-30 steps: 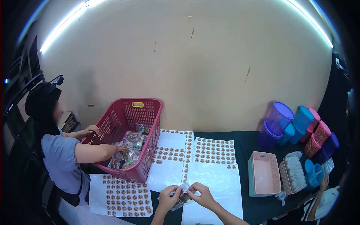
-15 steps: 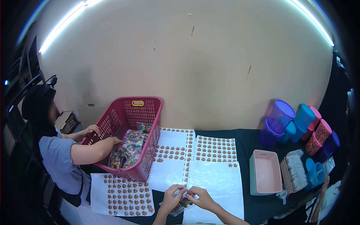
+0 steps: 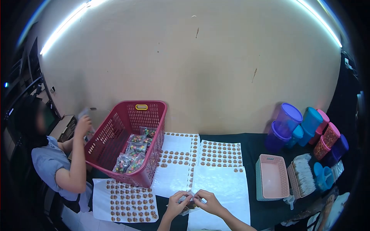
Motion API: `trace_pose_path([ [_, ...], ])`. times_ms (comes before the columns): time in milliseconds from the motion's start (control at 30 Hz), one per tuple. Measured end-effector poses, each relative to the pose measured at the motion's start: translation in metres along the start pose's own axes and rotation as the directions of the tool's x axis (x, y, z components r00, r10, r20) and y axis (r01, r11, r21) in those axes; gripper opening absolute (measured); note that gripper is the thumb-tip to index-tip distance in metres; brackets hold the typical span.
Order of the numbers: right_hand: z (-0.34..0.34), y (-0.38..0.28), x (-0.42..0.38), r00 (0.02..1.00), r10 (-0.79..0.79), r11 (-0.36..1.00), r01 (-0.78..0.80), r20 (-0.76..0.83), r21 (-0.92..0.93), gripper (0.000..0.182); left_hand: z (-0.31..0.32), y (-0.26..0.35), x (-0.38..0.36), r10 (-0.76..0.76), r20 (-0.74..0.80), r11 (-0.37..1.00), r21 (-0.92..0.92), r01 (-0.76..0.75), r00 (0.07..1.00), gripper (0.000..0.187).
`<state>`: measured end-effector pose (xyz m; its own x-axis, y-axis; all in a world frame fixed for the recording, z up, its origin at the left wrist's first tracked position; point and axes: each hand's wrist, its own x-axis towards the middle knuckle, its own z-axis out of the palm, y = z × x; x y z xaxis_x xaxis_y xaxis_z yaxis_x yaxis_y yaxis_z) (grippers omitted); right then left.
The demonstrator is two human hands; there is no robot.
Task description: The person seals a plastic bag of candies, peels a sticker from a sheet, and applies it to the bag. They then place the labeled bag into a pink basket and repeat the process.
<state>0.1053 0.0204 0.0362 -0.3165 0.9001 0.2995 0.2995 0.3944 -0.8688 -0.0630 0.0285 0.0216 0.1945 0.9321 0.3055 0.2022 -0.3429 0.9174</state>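
Observation:
A small clear plastic bag with dark pieces in it sits at the table's front edge. My left hand pinches the bag's top edge from the left. Close beside it, my right hand pinches the same edge from the right, fingers closed. Under and behind my hands lies a white sheet, mostly bare, with a few round brown stickers near its top right. Fingers cover part of the bag's mouth.
A maroon basket holding several bags of colourful sweets stands left, beside a co-worker. Sticker sheets lie around it. To the right are a pink basket, a basket of plastic bags and lidded tubs.
The co-worker has drawn back from the maroon basket, taking a bag from it and raising a hand. My hands stay at the small bag, with its top edge now slightly higher between my fingers.

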Motion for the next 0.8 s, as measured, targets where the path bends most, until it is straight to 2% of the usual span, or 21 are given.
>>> trace_pose_path([
  [367, -0.005, 0.001, -0.002, 0.994, 0.076, 0.997, -0.077, 0.083, 0.005, 0.014, 0.007, 0.002, -0.001, 0.014, 0.062, 1.0, -0.003, -0.013, 0.998, 0.011],
  [467, -0.003, 0.003, -0.001, 0.995, 0.062, 0.998, -0.063, 0.08, -0.002, 0.014, 0.007, -0.001, 0.0, 0.09, 0.034, 0.996, 0.017, -0.09, 0.995, 0.011],
  [567, -0.003, -0.006, 0.001, 0.996, 0.08, 0.996, -0.082, 0.046, 0.034, 0.014, 0.002, -0.005, 0.0, 0.033, 0.026, 0.997, -0.065, -0.031, 0.999, 0.011],
  [633, -0.005, -0.006, 0.002, 0.994, 0.105, 0.992, -0.106, 0.018, 0.073, 0.014, -0.004, -0.002, 0.001, -0.155, -0.052, 0.973, -0.18, 0.143, 0.987, 0.011],
  [733, -0.007, 0.003, -0.001, 0.998, 0.059, 0.998, -0.059, 0.004, -0.009, 0.016, -0.013, -0.004, 0.002, -0.198, -0.061, 0.951, -0.253, 0.177, 0.978, 0.014],
  [800, -0.005, 0.002, -0.002, 0.999, 0.038, 0.999, -0.038, -0.01, -0.005, 0.014, -0.014, -0.003, 0.0, -0.227, -0.051, 0.955, -0.205, 0.212, 0.973, 0.015],
])
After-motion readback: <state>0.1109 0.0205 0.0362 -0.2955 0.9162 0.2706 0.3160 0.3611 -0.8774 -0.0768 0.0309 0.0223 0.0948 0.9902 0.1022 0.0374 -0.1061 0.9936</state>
